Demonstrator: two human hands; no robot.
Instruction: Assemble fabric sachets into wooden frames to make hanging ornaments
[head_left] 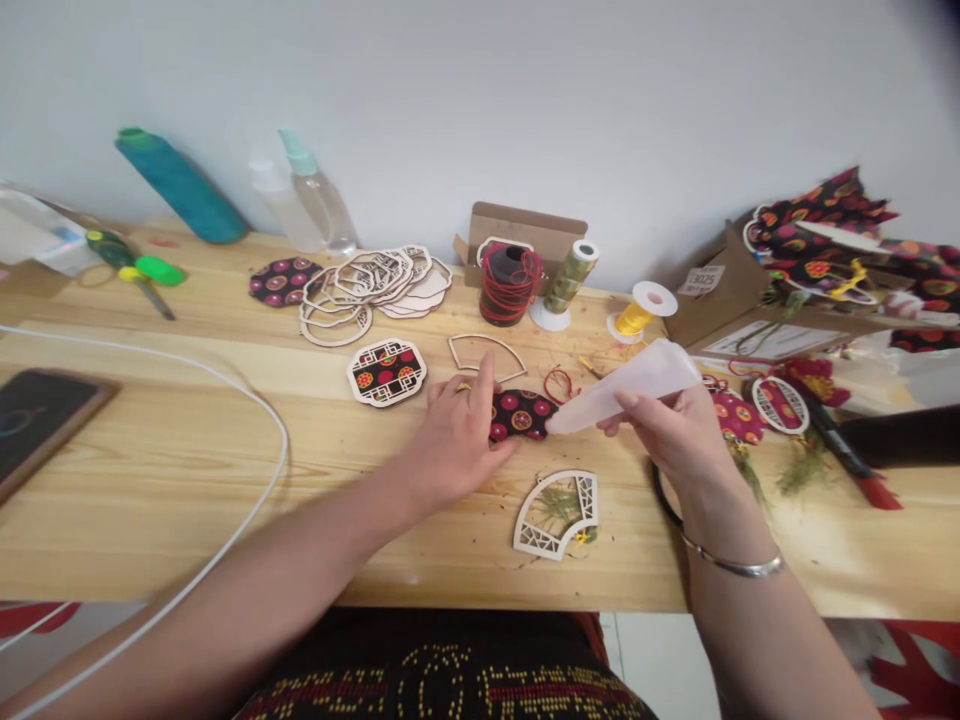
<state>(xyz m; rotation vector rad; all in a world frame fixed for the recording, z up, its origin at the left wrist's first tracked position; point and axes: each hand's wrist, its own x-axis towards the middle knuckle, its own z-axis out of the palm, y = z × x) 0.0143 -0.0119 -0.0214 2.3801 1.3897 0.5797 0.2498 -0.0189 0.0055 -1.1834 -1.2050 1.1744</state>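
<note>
One patterned fabric piece [523, 412] lies on the table [337, 435], the left hand's [459, 445] grip spread at its left end, the right hand's [681, 438] pinching a white bottle [641, 375] at its right end. Gluing seems in hand, calling next for steady squeezing.

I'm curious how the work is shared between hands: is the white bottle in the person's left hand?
No, the right hand holds the white bottle, its tip at the patterned fabric piece under the left hand's fingers.
</note>
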